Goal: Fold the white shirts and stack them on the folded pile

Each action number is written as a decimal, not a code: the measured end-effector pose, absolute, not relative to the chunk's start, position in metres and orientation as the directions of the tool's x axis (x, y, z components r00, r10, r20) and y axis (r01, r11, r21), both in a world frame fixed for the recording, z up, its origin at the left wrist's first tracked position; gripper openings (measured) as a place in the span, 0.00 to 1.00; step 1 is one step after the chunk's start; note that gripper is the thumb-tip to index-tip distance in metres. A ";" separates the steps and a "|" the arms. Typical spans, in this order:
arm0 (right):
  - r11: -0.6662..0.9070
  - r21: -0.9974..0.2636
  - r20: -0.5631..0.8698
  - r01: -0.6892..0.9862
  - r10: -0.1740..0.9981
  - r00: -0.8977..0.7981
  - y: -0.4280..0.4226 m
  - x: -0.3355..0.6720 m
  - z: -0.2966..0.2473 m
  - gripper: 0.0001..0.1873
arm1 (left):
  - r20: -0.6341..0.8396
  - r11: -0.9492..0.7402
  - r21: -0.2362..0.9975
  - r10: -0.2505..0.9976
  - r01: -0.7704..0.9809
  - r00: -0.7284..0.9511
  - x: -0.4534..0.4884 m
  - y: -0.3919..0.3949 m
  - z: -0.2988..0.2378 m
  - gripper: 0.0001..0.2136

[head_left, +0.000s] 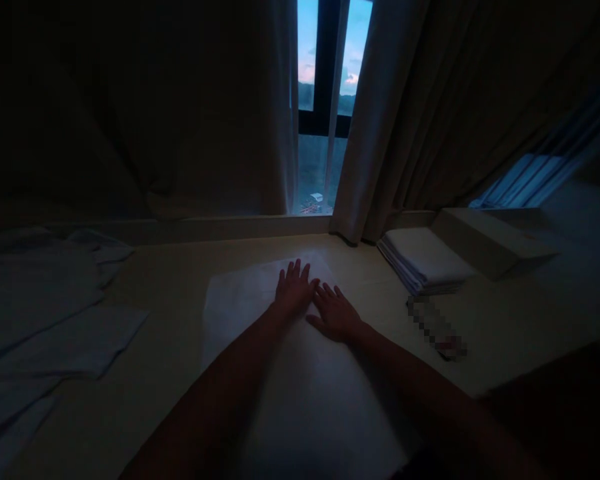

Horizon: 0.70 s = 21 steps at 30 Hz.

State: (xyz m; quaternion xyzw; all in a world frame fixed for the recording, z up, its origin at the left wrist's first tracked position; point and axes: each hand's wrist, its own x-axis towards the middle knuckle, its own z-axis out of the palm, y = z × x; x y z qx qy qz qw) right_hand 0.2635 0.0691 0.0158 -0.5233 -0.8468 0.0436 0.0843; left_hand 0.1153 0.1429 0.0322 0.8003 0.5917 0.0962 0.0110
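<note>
A white cloth (240, 313) lies spread flat on the pale surface in front of me, running back toward my body. My left hand (295, 288) rests on its far part with the fingers spread out. Close against it, my right hand (336, 313) lies flat near the cloth's right edge, fingers stretched forward and thumb toward the left. The two hands touch or nearly touch. Neither one grips anything. Dim light hides the fine detail of the cloth.
Several white cloths (40, 300) lie loosely at the left. On the right stand a folded white stack (425, 257), a blurred-out flat object (437, 328) and a pale box (495, 240). Curtains (385, 120) hang beside a narrow window (325, 127) behind.
</note>
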 end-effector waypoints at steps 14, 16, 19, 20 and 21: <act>0.442 -0.167 0.103 0.882 0.897 -0.430 0.069 0.267 0.017 0.39 | 0.153 0.063 0.031 0.986 0.998 -0.067 -0.084 0.181 -0.016 0.39; 0.439 -0.164 0.099 0.884 0.898 -0.428 0.069 0.266 0.018 0.39 | 0.147 0.071 0.010 0.986 0.997 -0.072 -0.096 0.176 -0.007 0.39; 0.444 -0.159 0.087 0.882 0.896 -0.435 0.069 0.265 0.018 0.39 | 0.183 0.022 0.004 0.983 1.000 -0.023 -0.076 0.165 0.010 0.38; 0.445 -0.156 0.082 0.882 0.895 -0.438 0.068 0.265 0.018 0.39 | 0.182 -0.010 0.015 0.983 1.000 0.007 -0.063 0.160 0.015 0.38; 0.448 -0.153 0.078 0.881 0.894 -0.441 0.068 0.266 0.018 0.39 | 0.154 -0.059 0.030 0.987 0.998 0.054 -0.050 0.155 0.019 0.38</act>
